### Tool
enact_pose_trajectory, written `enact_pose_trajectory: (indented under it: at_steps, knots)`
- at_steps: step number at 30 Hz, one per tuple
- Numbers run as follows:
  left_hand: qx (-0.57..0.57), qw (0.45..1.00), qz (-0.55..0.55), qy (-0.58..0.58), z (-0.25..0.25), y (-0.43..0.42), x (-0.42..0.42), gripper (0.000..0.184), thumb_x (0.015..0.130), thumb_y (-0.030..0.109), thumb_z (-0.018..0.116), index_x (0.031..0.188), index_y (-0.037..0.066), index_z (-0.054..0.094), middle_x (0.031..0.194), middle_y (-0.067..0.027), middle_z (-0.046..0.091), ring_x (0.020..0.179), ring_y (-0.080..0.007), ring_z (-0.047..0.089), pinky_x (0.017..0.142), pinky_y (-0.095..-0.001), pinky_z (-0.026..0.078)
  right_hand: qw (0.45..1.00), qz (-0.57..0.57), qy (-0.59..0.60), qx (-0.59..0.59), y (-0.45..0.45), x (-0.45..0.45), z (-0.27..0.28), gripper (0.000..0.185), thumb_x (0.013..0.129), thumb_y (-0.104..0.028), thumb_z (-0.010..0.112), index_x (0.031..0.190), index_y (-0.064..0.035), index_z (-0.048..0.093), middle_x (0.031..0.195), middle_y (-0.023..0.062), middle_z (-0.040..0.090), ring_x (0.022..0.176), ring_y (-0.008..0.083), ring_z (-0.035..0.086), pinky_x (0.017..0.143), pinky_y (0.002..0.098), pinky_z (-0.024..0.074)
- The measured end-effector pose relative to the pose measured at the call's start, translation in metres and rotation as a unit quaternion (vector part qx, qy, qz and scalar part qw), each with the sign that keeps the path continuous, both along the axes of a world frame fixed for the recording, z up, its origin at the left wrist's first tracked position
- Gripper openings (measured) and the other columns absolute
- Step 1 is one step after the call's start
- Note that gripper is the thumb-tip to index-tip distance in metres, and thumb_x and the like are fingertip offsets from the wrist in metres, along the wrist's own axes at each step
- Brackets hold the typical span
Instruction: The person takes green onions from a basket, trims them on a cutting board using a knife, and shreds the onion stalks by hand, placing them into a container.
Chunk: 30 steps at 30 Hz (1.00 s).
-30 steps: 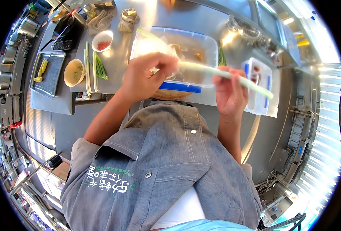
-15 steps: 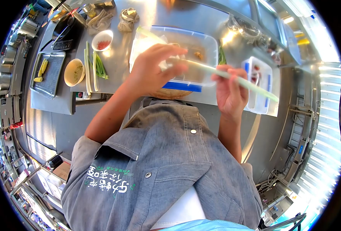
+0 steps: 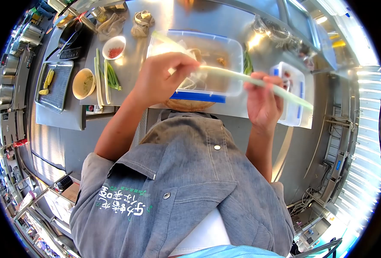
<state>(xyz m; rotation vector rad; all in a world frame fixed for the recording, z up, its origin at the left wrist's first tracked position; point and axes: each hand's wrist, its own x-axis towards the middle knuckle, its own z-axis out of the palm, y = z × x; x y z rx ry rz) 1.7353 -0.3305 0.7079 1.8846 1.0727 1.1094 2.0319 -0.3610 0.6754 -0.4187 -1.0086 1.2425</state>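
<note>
A long pale green vegetable stalk (image 3: 229,74), slightly blurred, stretches between my hands above a clear plastic box (image 3: 235,56) with a blue edge strip. My left hand (image 3: 162,77) pinches it over the box's left side. Its far tip shows beyond that hand, at the upper left. Further along, the fingers of my right hand (image 3: 265,101) are closed round the stalk, and its other end sticks out to the right. Inside the box lie crumpled clear plastic and small brownish bits. Part of a round wooden board (image 3: 190,104) shows beneath the box.
To the left are scallions (image 3: 112,76), a white bowl (image 3: 114,39) of red pieces, a beige bowl (image 3: 82,88) and a tray (image 3: 61,94) with corn. A smaller blue-edged box (image 3: 290,116) stands at right. Cloths (image 3: 142,23) and plastic wrap (image 3: 276,36) lie farther back.
My left hand has drawn slightly left and its fingers have closed more tightly on the stalk. The right hand has shifted slightly right along with the stalk's right end.
</note>
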Motion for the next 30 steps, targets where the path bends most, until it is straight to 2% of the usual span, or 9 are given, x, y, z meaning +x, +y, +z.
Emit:
enact_pose_trajectory:
  at_steps: [5, 7, 10, 12, 20, 22, 23, 25, 30]
  knots:
    - [0.053, 0.998, 0.013, 0.030, 0.000, 0.001, 0.001, 0.005, 0.097, 0.003, 0.073, 0.101, 0.001, 0.073, 0.092, -0.0095, 0.074, 0.081, -0.0177, 0.069, 0.072, -0.0295, 0.054, 0.997, -0.010, -0.070, 0.015, 0.002, -0.005, -0.001, 0.017, 0.111, -0.013, 0.055, 0.122, -0.0008, 0.059, 0.124, 0.0273, 0.070, 0.101, 0.0292, 0.071, 0.094, 0.0430, 0.0583]
    - [0.284, 0.948, 0.046, 0.138, 0.003, 0.006, 0.005, 0.004, 0.094, 0.001, 0.072, 0.097, 0.001, 0.069, 0.090, -0.0103, 0.071, 0.082, -0.0258, 0.067, 0.072, -0.0330, 0.053, 0.992, -0.030, -0.121, 0.033, 0.003, -0.013, -0.003, 0.017, 0.111, -0.013, 0.055, 0.122, -0.0007, 0.058, 0.124, 0.0266, 0.070, 0.101, 0.0280, 0.071, 0.094, 0.0427, 0.0583]
    - [0.253, 0.965, 0.012, 0.068, 0.004, -0.006, 0.017, 0.005, 0.092, 0.000, 0.072, 0.096, 0.002, 0.069, 0.089, -0.0096, 0.070, 0.083, -0.0295, 0.065, 0.073, -0.0351, 0.054, 0.970, -0.105, -0.214, 0.040, 0.004, -0.025, -0.008, 0.016, 0.111, -0.012, 0.055, 0.122, -0.0007, 0.058, 0.123, 0.0254, 0.071, 0.102, 0.0271, 0.070, 0.094, 0.0425, 0.0580]
    - [0.204, 0.977, -0.010, 0.051, -0.013, -0.009, 0.019, 0.007, 0.091, 0.001, 0.073, 0.097, 0.002, 0.069, 0.091, -0.0099, 0.071, 0.081, -0.0276, 0.066, 0.072, -0.0357, 0.054, 0.987, -0.104, -0.121, 0.012, 0.008, -0.026, -0.011, 0.017, 0.111, -0.013, 0.055, 0.123, -0.0009, 0.059, 0.123, 0.0257, 0.071, 0.103, 0.0283, 0.071, 0.093, 0.0431, 0.0581]
    - [0.123, 0.961, 0.097, 0.228, -0.081, 0.019, -0.007, 0.017, 0.095, 0.014, 0.073, 0.111, 0.010, 0.076, 0.105, -0.0072, 0.076, 0.081, -0.0192, 0.071, 0.072, -0.0344, 0.057, 0.998, -0.068, 0.010, -0.009, 0.008, -0.009, -0.010, 0.019, 0.110, -0.013, 0.056, 0.123, -0.0006, 0.063, 0.126, 0.0269, 0.070, 0.102, 0.0313, 0.071, 0.093, 0.0441, 0.0580]
    - [-0.066, 0.965, 0.131, 0.219, -0.064, 0.017, -0.002, 0.021, 0.092, 0.012, 0.077, 0.112, 0.007, 0.074, 0.113, -0.0097, 0.074, 0.085, -0.0231, 0.072, 0.077, -0.0349, 0.057, 0.998, -0.062, 0.018, -0.007, 0.007, -0.008, -0.008, 0.019, 0.110, -0.013, 0.056, 0.123, -0.0005, 0.063, 0.126, 0.0269, 0.070, 0.101, 0.0314, 0.071, 0.092, 0.0442, 0.0579]
    - [-0.068, 0.965, 0.129, 0.219, -0.057, 0.015, 0.001, 0.021, 0.092, 0.012, 0.077, 0.112, 0.007, 0.074, 0.113, -0.0097, 0.074, 0.085, -0.0231, 0.072, 0.077, -0.0349, 0.057, 0.998, -0.059, 0.000, 0.002, 0.005, -0.010, -0.006, 0.019, 0.110, -0.013, 0.056, 0.123, -0.0004, 0.062, 0.126, 0.0273, 0.070, 0.100, 0.0313, 0.071, 0.092, 0.0440, 0.0577]
    - [0.242, 0.955, 0.154, 0.080, -0.038, 0.012, 0.007, 0.023, 0.088, 0.007, 0.080, 0.110, 0.003, 0.071, 0.116, -0.0132, 0.073, 0.093, -0.0264, 0.073, 0.079, -0.0356, 0.058, 0.998, -0.054, -0.019, 0.009, 0.002, -0.013, -0.001, 0.019, 0.110, -0.013, 0.056, 0.123, -0.0004, 0.062, 0.126, 0.0278, 0.070, 0.100, 0.0312, 0.070, 0.092, 0.0438, 0.0575]
    - [0.080, 0.996, -0.042, 0.017, 0.010, -0.002, 0.034, 0.023, 0.089, -0.001, 0.078, 0.108, 0.000, 0.065, 0.110, -0.0129, 0.069, 0.099, -0.0216, 0.071, 0.085, -0.0333, 0.060, 0.995, -0.028, -0.090, 0.040, -0.005, -0.028, 0.012, 0.018, 0.110, -0.014, 0.057, 0.122, 0.0001, 0.059, 0.124, 0.0302, 0.068, 0.099, 0.0292, 0.070, 0.091, 0.0421, 0.0570]
